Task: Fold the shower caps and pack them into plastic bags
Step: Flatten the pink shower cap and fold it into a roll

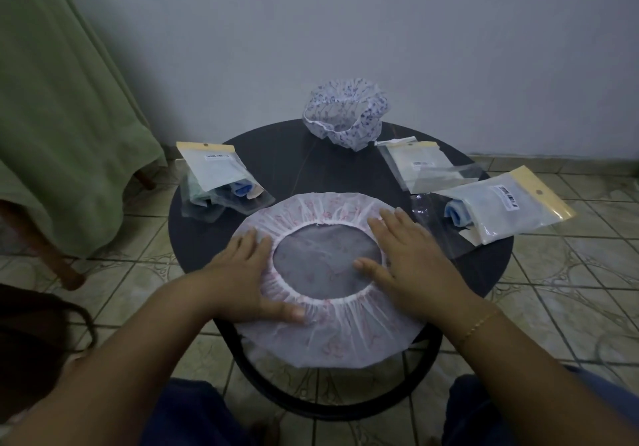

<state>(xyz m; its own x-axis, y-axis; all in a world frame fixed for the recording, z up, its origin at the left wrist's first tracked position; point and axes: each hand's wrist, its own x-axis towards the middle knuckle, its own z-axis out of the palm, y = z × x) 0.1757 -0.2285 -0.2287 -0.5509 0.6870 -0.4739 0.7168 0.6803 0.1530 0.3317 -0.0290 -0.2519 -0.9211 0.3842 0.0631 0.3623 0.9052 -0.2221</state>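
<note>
A white shower cap with pink print (332, 335) lies spread flat on the round dark table (311, 169), its elastic opening facing up and its near edge hanging over the table's front. My left hand (249, 272) rests flat on the cap's left rim. My right hand (411, 259) presses flat on its right rim, thumb inside the opening. A second cap with blue print (345, 113) sits crumpled at the table's far edge. Plastic bags lie left (221, 179), back right (422, 165) and right (501, 207); the left and right ones hold something blue.
A green cloth (65, 106) drapes over furniture with a wooden leg at the left. A grey wall stands behind the table, and tiled floor surrounds it. My knees in blue are at the bottom edge. A dark bag strap lies at lower left.
</note>
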